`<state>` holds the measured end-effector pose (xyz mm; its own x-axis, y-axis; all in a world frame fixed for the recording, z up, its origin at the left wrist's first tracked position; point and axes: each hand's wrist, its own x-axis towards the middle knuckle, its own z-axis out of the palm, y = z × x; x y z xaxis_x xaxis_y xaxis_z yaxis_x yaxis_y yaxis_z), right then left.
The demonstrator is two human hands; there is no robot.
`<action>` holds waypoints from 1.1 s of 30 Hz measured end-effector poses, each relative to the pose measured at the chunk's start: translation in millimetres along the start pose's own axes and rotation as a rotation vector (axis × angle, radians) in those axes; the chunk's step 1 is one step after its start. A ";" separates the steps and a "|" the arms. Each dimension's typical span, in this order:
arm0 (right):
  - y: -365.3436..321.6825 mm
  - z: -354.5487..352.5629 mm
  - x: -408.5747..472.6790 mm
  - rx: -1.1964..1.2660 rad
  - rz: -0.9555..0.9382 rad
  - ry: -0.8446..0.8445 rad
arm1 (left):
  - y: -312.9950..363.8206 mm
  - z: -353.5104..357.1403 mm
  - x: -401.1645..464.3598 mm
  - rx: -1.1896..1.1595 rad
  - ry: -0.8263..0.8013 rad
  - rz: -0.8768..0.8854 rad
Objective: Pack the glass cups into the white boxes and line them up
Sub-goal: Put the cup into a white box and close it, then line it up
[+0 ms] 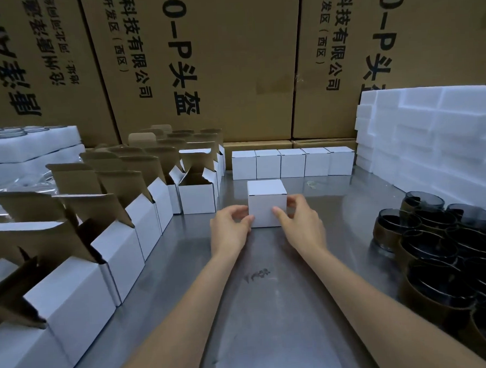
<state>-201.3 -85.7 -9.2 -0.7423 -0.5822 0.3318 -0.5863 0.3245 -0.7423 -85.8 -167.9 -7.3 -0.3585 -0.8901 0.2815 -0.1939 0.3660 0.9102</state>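
Note:
A closed white box stands on the metal table in the middle. My left hand grips its lower left corner and my right hand grips its right side, thumb on the front face. Behind it a row of several closed white boxes lines the back. Dark glass cups are clustered at the right. Open white boxes with raised brown flaps run along the left.
White foam blocks are stacked at the back right. A foam tray holding glasses sits at the back left. Large cardboard cartons wall off the rear.

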 end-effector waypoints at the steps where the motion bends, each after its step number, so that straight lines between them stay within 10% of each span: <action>1: -0.4 4.8 8.7 0.012 0.005 0.006 | -1.9 2.7 8.3 0.012 0.008 -0.003; 33: -0.1 81.6 147.7 -0.420 -0.140 -0.268 | -35.5 53.7 151.1 0.374 -0.143 -0.006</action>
<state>-284.4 -232.6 -7.6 -0.5707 -0.7941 0.2091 -0.7945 0.4695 -0.3853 -182.0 -300.8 -13.4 -0.4745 -0.8555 0.2073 -0.5062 0.4578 0.7309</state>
